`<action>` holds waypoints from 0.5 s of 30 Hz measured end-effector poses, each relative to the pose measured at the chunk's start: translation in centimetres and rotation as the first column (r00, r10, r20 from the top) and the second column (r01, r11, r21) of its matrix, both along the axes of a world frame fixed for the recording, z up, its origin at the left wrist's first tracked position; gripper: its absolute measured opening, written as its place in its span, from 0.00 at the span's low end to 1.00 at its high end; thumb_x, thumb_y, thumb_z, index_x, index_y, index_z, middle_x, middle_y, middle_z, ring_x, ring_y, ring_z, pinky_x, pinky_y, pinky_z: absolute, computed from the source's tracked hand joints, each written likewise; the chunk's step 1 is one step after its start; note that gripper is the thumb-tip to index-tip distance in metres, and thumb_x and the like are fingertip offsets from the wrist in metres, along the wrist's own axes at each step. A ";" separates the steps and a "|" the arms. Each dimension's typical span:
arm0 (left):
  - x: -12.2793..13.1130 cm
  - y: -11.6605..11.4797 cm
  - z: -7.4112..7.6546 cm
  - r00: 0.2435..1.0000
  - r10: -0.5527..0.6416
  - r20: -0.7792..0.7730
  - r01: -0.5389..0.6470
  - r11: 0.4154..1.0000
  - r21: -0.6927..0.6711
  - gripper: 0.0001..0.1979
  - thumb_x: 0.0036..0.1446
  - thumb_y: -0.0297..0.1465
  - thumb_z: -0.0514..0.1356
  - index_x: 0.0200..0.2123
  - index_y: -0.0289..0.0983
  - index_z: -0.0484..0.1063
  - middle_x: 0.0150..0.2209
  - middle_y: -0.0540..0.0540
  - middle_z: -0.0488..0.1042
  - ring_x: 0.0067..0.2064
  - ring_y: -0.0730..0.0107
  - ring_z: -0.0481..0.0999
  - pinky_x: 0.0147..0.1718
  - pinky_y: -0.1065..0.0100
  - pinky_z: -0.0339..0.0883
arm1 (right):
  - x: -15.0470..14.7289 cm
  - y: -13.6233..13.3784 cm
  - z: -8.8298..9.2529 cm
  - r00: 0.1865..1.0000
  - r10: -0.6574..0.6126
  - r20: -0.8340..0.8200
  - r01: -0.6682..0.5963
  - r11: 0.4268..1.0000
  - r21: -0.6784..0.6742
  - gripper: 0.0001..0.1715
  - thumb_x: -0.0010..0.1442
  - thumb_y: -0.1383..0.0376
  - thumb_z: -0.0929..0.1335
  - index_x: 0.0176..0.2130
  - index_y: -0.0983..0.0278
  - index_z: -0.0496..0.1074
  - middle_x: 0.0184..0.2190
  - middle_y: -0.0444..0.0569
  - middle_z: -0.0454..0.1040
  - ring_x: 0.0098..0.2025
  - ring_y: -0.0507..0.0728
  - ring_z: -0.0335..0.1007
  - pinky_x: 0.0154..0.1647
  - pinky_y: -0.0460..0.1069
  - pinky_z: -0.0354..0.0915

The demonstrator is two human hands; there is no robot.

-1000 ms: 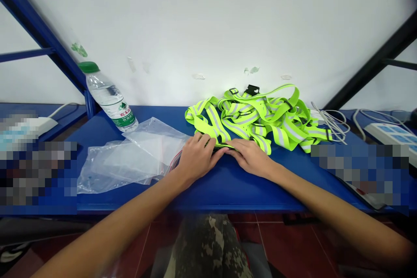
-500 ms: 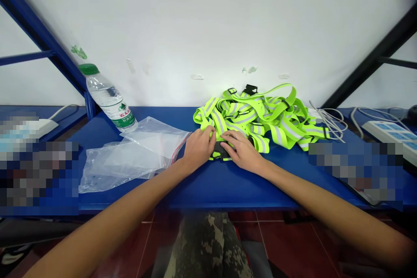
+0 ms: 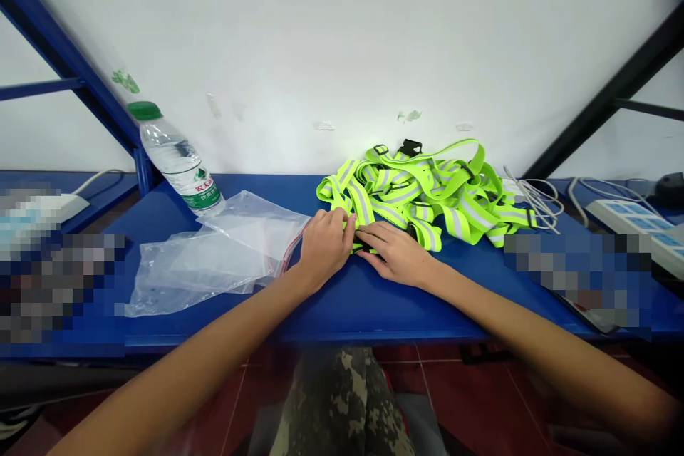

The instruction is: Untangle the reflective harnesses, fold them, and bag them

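A tangled heap of neon yellow reflective straps [image 3: 427, 192] with black buckles lies on the blue table [image 3: 353, 306]. My left hand [image 3: 323, 246] and my right hand [image 3: 392, 253] meet at the heap's front edge. Both hold a strap section [image 3: 360, 217] that runs out of the heap. Between my fingers, a small black buckle [image 3: 363, 248] is mostly hidden. To the left of my left hand lies a clear zip-top plastic bag [image 3: 224, 256], its red-edged seal almost touching my wrist.
A water bottle [image 3: 179, 165] leans against the wall at the back left. White cables [image 3: 534, 201] lie beyond the heap on the right, and a power strip [image 3: 635, 228] sits further right. Blurred patches cover both table ends.
My hands have drawn closer together over the buckle, and my right fingers now cover most of it. The view has shifted slightly.
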State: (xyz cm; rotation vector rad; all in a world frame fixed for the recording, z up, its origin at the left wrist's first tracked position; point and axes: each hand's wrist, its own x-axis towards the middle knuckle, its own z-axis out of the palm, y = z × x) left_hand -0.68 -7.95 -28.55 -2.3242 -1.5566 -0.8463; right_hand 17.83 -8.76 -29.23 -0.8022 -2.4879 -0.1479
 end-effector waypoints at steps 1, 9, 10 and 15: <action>0.0 -0.2 0.1 1.000 -0.005 -0.022 0.005 1.000 0.011 0.16 0.71 0.36 0.46 0.36 0.36 0.68 0.35 0.43 0.76 0.38 0.60 0.71 0.39 0.62 0.60 | 0.0 0.2 0.0 1.000 -0.001 -0.015 0.001 1.000 -0.018 0.19 0.68 0.62 0.62 0.53 0.70 0.70 0.47 0.61 0.76 0.50 0.65 0.71 0.53 0.60 0.70; 0.1 0.0 0.3 0.979 0.043 -0.197 -0.040 0.999 0.019 0.21 0.71 0.36 0.42 0.35 0.36 0.71 0.31 0.40 0.75 0.38 0.56 0.73 0.35 0.59 0.58 | 0.1 1.3 0.1 0.987 -0.068 -0.146 0.033 0.972 -0.233 0.15 0.70 0.63 0.59 0.47 0.66 0.71 0.43 0.56 0.78 0.46 0.62 0.75 0.48 0.56 0.69; 0.1 0.2 0.3 0.980 0.051 -0.192 -0.054 0.998 -0.012 0.22 0.71 0.36 0.41 0.35 0.35 0.71 0.31 0.40 0.75 0.36 0.57 0.73 0.33 0.60 0.57 | 0.1 1.3 0.2 0.983 -0.080 -0.168 0.037 0.969 -0.243 0.15 0.70 0.63 0.59 0.47 0.65 0.71 0.43 0.55 0.78 0.46 0.61 0.75 0.47 0.55 0.68; 0.3 0.9 0.9 0.989 0.093 -0.113 -0.113 0.976 -0.187 0.28 0.72 0.38 0.39 0.37 0.36 0.77 0.31 0.38 0.79 0.32 0.59 0.77 0.28 0.63 0.53 | -0.4 1.6 0.2 0.956 -0.152 -0.249 0.076 0.954 -0.290 0.14 0.71 0.62 0.58 0.46 0.64 0.69 0.40 0.52 0.77 0.42 0.58 0.74 0.43 0.52 0.65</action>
